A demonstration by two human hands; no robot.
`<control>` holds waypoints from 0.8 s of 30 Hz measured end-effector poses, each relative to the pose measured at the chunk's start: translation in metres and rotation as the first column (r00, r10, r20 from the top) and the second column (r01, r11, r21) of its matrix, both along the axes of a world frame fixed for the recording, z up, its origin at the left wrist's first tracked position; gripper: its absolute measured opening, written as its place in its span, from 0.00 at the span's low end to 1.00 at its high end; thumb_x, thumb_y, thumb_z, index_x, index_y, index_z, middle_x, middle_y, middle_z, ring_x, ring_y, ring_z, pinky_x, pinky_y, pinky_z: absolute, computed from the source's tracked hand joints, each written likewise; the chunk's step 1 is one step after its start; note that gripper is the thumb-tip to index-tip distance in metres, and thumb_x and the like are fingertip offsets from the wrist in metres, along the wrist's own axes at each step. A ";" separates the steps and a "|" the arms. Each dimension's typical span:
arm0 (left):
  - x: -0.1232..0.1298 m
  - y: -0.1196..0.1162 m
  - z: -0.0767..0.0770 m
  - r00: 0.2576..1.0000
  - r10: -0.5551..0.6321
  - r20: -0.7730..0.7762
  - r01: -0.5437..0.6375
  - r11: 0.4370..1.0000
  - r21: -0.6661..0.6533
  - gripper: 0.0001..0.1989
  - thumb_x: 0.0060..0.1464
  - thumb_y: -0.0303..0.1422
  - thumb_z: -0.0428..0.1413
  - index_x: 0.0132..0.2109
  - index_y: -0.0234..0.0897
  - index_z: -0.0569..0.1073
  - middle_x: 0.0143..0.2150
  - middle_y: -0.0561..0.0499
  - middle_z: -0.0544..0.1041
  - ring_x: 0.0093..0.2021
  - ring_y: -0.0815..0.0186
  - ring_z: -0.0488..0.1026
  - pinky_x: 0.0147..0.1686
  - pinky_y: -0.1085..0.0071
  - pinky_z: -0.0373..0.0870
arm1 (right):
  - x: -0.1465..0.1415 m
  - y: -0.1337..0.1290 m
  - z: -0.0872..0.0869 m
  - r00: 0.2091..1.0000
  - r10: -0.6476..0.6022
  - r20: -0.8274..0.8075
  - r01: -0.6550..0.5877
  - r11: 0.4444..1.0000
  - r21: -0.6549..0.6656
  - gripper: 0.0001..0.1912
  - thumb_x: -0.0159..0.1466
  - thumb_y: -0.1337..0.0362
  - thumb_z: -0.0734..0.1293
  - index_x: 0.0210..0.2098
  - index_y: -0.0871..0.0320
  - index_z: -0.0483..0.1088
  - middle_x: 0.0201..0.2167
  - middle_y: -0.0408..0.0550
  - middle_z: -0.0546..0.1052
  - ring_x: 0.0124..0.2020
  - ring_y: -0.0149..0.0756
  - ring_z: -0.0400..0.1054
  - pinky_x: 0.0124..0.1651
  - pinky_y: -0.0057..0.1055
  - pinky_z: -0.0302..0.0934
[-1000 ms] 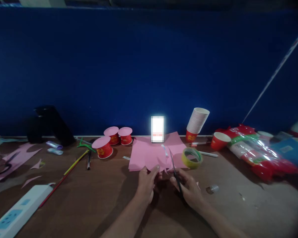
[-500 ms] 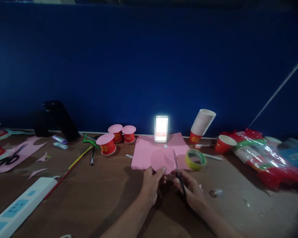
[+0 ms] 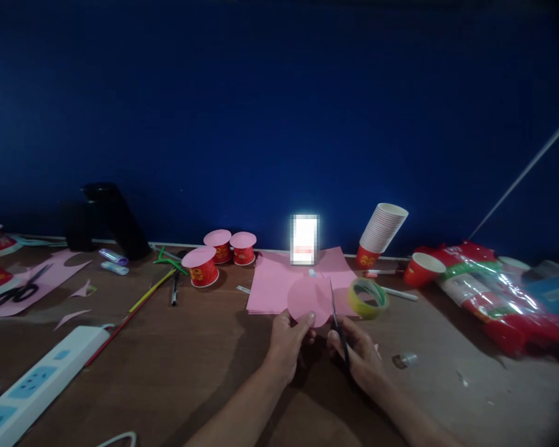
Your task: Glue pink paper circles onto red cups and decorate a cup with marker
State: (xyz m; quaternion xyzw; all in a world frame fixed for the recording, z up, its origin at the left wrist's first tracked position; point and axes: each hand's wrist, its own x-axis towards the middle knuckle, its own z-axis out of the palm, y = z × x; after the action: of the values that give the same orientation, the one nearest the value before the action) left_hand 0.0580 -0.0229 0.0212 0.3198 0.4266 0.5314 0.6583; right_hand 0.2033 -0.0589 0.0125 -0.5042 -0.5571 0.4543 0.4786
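A: What is the left hand [image 3: 286, 347] holding?

B: A pink disc [image 3: 305, 298], pinched at its lower rim, with the thumb on top and the fingers curled beneath.

A: And the right hand [image 3: 359, 351]?

B: It grips dark-handled scissors [image 3: 341, 341], fingers wrapped around the handles. The blades point toward the back edge of the tabletop [image 3: 218, 379], just beside the disc's right rim. I can't tell whether they touch it.

A: So where is the disc, exactly?

B: Over the front edge of a stack of pink paper [image 3: 270, 285], around the middle of the tabletop. Whether it rests on the sheets, I can't tell.

A: What else is around that stack?

B: A bright, blurred-out screen [image 3: 304, 239] stands by its back edge, and a roll of yellow tape [image 3: 356, 303] sits by its front right corner.

A: I see cups on both sides.

B: Yes. To the left, near the back edge, three red cups [image 3: 204, 274] stand upside down, each topped with a pink round [image 3: 199, 256]. To the right, a tall stack of cups [image 3: 382, 230] leans, with a single red cup [image 3: 417, 273] and a shiny bag [image 3: 477, 292] farther toward the right edge.

A: And toward the left edge?

B: A second pair of scissors [image 3: 21, 295] lies on a cut pink sheet [image 3: 60, 276], and a white power strip [image 3: 58, 366] runs toward the near left corner.
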 end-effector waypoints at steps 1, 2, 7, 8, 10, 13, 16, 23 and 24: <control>0.000 0.000 0.000 1.000 0.004 0.002 -0.004 1.000 -0.001 0.19 0.36 0.39 0.67 0.33 0.30 0.75 0.22 0.53 0.73 0.20 0.73 0.67 0.20 0.77 0.64 | 0.000 0.000 0.000 1.000 -0.001 -0.003 0.001 1.000 -0.004 0.22 0.59 0.49 0.67 0.46 0.57 0.70 0.24 0.42 0.69 0.25 0.31 0.63 0.27 0.24 0.61; 0.000 0.000 0.001 1.000 0.007 0.003 -0.007 1.000 0.000 0.19 0.36 0.39 0.67 0.33 0.30 0.75 0.21 0.53 0.73 0.20 0.73 0.67 0.20 0.77 0.64 | -0.001 0.001 0.001 1.000 -0.001 -0.005 0.000 1.000 -0.007 0.22 0.59 0.49 0.67 0.46 0.57 0.70 0.24 0.42 0.69 0.25 0.31 0.63 0.27 0.24 0.61; 0.001 0.000 -0.001 1.000 -0.007 0.003 0.007 1.000 0.018 0.19 0.37 0.39 0.67 0.33 0.29 0.75 0.21 0.52 0.73 0.19 0.73 0.66 0.19 0.77 0.63 | -0.001 0.002 -0.001 0.999 -0.002 -0.033 0.003 1.000 0.010 0.20 0.59 0.50 0.68 0.43 0.57 0.71 0.23 0.40 0.67 0.24 0.29 0.61 0.26 0.23 0.60; 0.001 0.000 -0.001 1.000 -0.009 0.000 0.009 1.000 0.018 0.19 0.38 0.39 0.67 0.34 0.29 0.75 0.22 0.52 0.73 0.19 0.73 0.66 0.19 0.77 0.64 | -0.001 0.002 -0.002 0.999 0.001 -0.035 -0.001 1.000 0.006 0.20 0.59 0.50 0.68 0.44 0.57 0.70 0.23 0.40 0.67 0.24 0.29 0.62 0.26 0.23 0.60; 0.001 0.000 -0.002 1.000 -0.006 -0.012 0.006 1.000 0.016 0.18 0.39 0.38 0.66 0.34 0.29 0.75 0.23 0.52 0.74 0.20 0.73 0.66 0.20 0.77 0.64 | 0.000 0.002 -0.004 0.999 0.006 -0.034 -0.006 1.000 -0.007 0.20 0.59 0.51 0.67 0.44 0.57 0.70 0.24 0.41 0.68 0.24 0.30 0.62 0.25 0.23 0.60; 0.001 0.001 -0.003 1.000 -0.007 -0.010 0.007 1.000 0.027 0.18 0.40 0.38 0.66 0.35 0.29 0.75 0.22 0.52 0.73 0.19 0.74 0.66 0.19 0.78 0.64 | 0.001 0.002 -0.003 1.000 0.005 -0.022 -0.005 1.000 0.003 0.20 0.59 0.51 0.67 0.45 0.58 0.70 0.24 0.41 0.68 0.24 0.30 0.62 0.26 0.23 0.61; 0.001 0.002 -0.004 1.000 -0.008 -0.001 0.008 0.999 0.038 0.18 0.39 0.39 0.66 0.35 0.29 0.74 0.22 0.52 0.73 0.20 0.74 0.66 0.19 0.77 0.64 | 0.000 0.002 -0.001 1.000 -0.001 -0.014 0.001 1.000 0.016 0.20 0.59 0.51 0.67 0.45 0.58 0.70 0.23 0.42 0.68 0.24 0.30 0.62 0.26 0.24 0.62; 0.001 0.002 -0.004 1.000 -0.005 -0.018 0.005 1.000 0.028 0.18 0.40 0.39 0.66 0.34 0.29 0.74 0.22 0.53 0.73 0.20 0.73 0.66 0.20 0.77 0.65 | 0.000 0.001 0.002 1.000 0.000 0.003 0.000 1.000 0.031 0.20 0.59 0.51 0.68 0.44 0.58 0.71 0.24 0.42 0.69 0.25 0.31 0.63 0.28 0.25 0.63; 0.001 0.002 -0.004 1.000 -0.006 -0.018 0.007 0.999 0.032 0.18 0.40 0.39 0.66 0.34 0.29 0.74 0.22 0.53 0.73 0.20 0.73 0.66 0.20 0.77 0.65 | 0.000 0.001 0.001 1.000 0.003 -0.001 -0.003 1.000 0.031 0.20 0.59 0.51 0.68 0.44 0.58 0.71 0.24 0.42 0.69 0.24 0.30 0.63 0.28 0.25 0.63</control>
State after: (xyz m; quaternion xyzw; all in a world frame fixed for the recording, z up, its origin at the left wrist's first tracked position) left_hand 0.0594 -0.0212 0.0173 0.3366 0.4231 0.5331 0.6508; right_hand 0.2033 -0.0575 0.0136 -0.4958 -0.5645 0.4466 0.4858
